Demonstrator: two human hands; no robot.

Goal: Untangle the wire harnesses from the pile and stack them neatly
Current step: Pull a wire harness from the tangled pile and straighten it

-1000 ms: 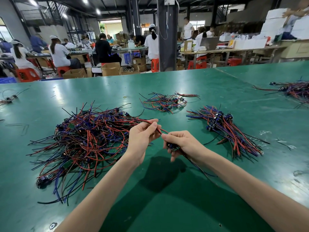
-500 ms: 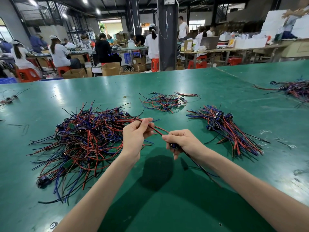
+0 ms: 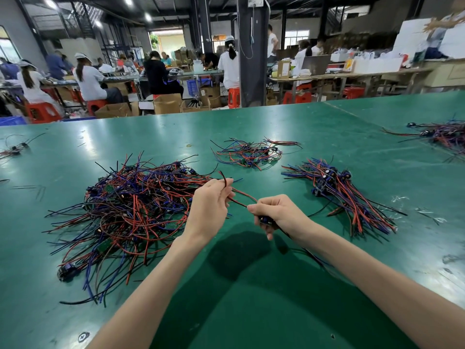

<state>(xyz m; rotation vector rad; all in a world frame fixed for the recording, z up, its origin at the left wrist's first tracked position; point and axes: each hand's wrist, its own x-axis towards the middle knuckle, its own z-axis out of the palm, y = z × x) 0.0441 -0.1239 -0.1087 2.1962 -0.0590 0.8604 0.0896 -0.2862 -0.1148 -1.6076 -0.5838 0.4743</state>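
Head view: left hand and right hand grip one harness.

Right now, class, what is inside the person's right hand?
The right hand grips a wire harness; a dark connector end shows below the fingers. How much more sits in the palm is covered.

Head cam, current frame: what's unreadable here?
1. Connector, head view: mostly covered by the right hand's fingers.
2. Whether the held wires are free of the pile: the left hand hides that junction.
3. Far-right bundle: cut off by the frame's right edge.
4. Wires at far left: too small, cut by the left edge.
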